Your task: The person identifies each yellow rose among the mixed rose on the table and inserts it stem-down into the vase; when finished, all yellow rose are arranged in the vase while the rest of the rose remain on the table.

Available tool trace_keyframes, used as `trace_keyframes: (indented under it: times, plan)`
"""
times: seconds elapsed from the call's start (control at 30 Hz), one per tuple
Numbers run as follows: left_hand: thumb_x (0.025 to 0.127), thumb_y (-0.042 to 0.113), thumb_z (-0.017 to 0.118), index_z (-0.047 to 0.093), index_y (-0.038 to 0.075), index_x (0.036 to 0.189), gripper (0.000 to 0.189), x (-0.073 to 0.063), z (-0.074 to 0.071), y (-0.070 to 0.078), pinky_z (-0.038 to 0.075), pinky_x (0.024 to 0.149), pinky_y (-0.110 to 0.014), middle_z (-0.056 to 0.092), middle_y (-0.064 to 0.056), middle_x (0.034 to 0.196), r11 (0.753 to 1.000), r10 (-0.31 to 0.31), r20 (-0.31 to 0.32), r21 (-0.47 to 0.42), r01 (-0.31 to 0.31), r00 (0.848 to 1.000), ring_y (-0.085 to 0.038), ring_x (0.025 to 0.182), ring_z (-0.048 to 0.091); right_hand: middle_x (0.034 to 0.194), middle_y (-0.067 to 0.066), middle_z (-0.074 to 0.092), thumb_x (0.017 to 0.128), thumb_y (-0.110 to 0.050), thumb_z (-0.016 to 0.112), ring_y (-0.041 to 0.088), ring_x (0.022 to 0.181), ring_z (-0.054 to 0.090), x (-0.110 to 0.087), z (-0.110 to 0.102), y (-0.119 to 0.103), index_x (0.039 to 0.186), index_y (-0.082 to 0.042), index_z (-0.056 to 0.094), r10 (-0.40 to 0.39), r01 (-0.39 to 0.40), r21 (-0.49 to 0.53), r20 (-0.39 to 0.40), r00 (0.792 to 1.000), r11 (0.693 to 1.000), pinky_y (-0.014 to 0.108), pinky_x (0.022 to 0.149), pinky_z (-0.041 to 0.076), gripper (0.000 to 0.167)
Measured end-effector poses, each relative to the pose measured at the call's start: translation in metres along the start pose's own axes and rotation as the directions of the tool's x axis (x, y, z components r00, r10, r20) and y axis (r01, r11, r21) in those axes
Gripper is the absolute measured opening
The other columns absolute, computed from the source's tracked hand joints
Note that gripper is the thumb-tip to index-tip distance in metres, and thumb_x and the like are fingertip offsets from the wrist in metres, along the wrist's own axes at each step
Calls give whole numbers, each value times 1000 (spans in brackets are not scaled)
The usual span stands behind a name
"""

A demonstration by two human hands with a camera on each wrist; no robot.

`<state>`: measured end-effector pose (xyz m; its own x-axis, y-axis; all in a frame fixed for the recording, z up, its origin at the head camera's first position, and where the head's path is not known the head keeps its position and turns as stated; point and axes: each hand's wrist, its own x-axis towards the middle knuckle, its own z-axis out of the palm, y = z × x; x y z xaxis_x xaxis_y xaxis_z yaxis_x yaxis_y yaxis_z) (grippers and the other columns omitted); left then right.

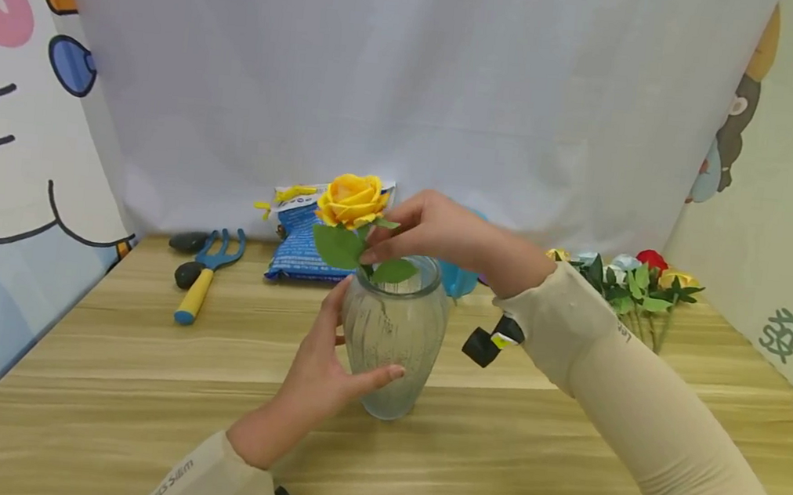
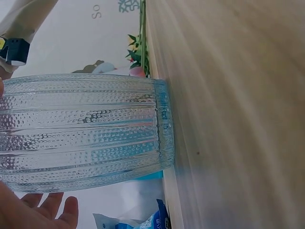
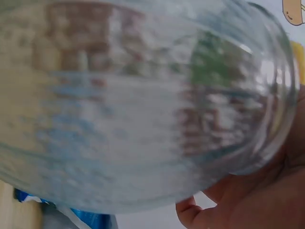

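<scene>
A clear ribbed glass vase (image 1: pixel 395 342) stands upright on the table, and its textured wall fills much of the left wrist view (image 2: pixel 86 133). My left hand (image 1: pixel 329 375) grips its left side, thumb across the front and fingers partly hidden behind. Above the rim, a yellow artificial rose (image 1: pixel 352 201) with green leaves leans left. My right hand (image 1: pixel 433 231) pinches the rose just under its bloom, and the lower stem shows faintly through the glass. In the right wrist view, part of the right hand (image 3: pixel 252 200) appears beside the blurred rim.
Behind the vase lies a blue and white bag (image 1: pixel 307 248). A hand fork (image 1: pixel 206 278) with a yellow handle and dark stones (image 1: pixel 189 242) lie at the left. Several artificial flowers (image 1: pixel 637 284) lie at the back right. A white cloth (image 1: pixel 397 82) hangs behind the table.
</scene>
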<state>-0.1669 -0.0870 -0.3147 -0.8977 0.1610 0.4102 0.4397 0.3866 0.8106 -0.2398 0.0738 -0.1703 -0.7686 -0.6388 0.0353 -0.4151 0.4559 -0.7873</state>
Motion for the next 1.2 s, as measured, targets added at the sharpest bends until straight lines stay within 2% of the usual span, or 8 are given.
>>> trace_keyframes:
  times: [0.27, 0.37, 0.53, 0.6, 0.73, 1.0, 1.2]
  plan:
    - [71, 24, 81, 17, 16, 145, 99, 1, 0, 0, 42, 88, -47, 36, -8, 139, 1000, 13, 1, -15, -13, 1000, -25, 121, 40, 104, 0, 67, 82, -19, 70, 14, 103, 57, -3, 7, 14, 100, -8, 71, 22, -12, 115, -92, 995, 993, 39, 95, 39, 20]
    - [71, 23, 81, 17, 16, 145, 99, 0, 0, 1, 42, 88, -48, 36, -8, 139, 1000, 17, 0, -20, -17, 1000, -25, 120, 40, 105, 3, 67, 83, -16, 68, 16, 104, 57, -4, 8, 21, 102, -6, 70, -12, 31, 181, -107, 994, 983, 39, 94, 39, 21]
    - [70, 22, 81, 16, 18, 146, 100, 0, 1, 0, 42, 88, -47, 36, -8, 138, 1000, 16, 1, -23, -16, 1000, -24, 120, 40, 110, 11, 65, 86, -6, 62, 22, 108, 56, -6, 4, 30, 112, 2, 64, -102, 128, 289, -104, 989, 949, 39, 95, 40, 27]
    - [70, 22, 82, 16, 18, 145, 100, 1, 1, 0, 42, 87, -47, 36, -7, 138, 1000, 14, 1, -27, -14, 1000, -24, 120, 40, 114, 11, 63, 87, -6, 61, 22, 111, 53, -9, 1, 33, 117, 2, 61, -109, 138, 296, -113, 988, 945, 39, 97, 38, 31]
    - [71, 23, 81, 16, 18, 145, 99, 1, 1, 0, 42, 88, -48, 36, -7, 139, 999, 11, 6, -39, -10, 1000, -24, 122, 39, 119, 10, 60, 89, -8, 60, 20, 115, 50, -15, -5, 37, 120, 2, 59, -74, 113, 293, -142, 987, 949, 40, 100, 34, 33]
    - [69, 22, 82, 14, 19, 146, 103, 1, 1, 0, 40, 89, -47, 37, -5, 137, 998, -22, 14, -58, 22, 1000, -22, 122, 38, 105, 10, 66, 89, -8, 59, 25, 106, 56, -27, -21, 50, 100, -4, 67, -77, 133, 313, -184, 980, 940, 39, 98, 37, 14]
    - [70, 21, 82, 17, 19, 145, 99, 0, 1, 0, 41, 88, -49, 37, -8, 137, 999, -4, 6, -47, 4, 1000, -24, 121, 38, 100, 6, 66, 90, -14, 60, 25, 103, 57, -40, -43, 68, 100, -8, 69, -41, 111, 298, -232, 972, 948, 39, 102, 33, 15]
